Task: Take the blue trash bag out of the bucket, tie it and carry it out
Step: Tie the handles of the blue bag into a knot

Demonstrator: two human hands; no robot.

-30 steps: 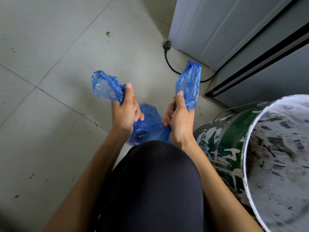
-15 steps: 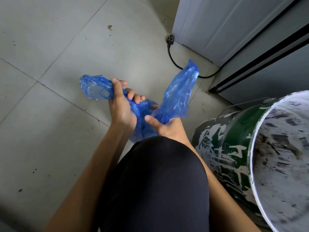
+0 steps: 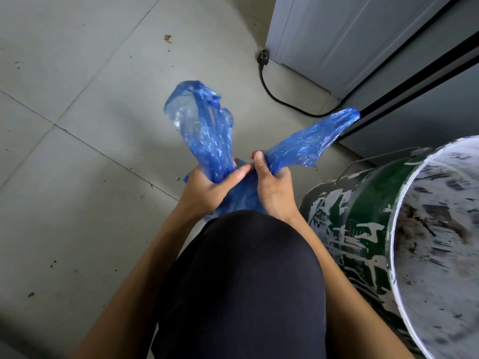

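**Gripping the Bag Ends: Hand and Bag Positions**

1. Nearest the camera we see a knee (image 3: 241, 281) in dark cloth, with both bare forearms running forward on either side of it.

2. Just right of the right forearm, the bucket (image 3: 350, 224) stands on the floor (image 3: 77, 177). Its outer wall is green with white paint smears, and its white inner wall is stained dark.

3. Beyond the knee, the two hands sit close together above the floor.
   - The left hand (image 3: 207, 187) has its fingers curled round one gathered end of the blue trash bag (image 3: 207, 136), with the thumb laid across toward the other hand.
   - The right hand (image 3: 274, 187) has its fingers wrapped round the second gathered end, with the thumb lying along the top of the plastic.
   - The thumb tips are near each other; we cannot tell whether they touch.

4. The bag is outside the bucket and to its left. Its bunched body hangs below the hands, between them and the knee. The left-hand end rises away from us as a loose, partly translucent loop. The right-hand end stretches out to the right, toward the far edge of the floor.

5. Farther off, a black cable (image 3: 274, 97) curves over the tiles and ends in a plug (image 3: 263, 59). The plug lies at the foot of a pale grey cabinet (image 3: 337, 35) along the far right edge of the floor.
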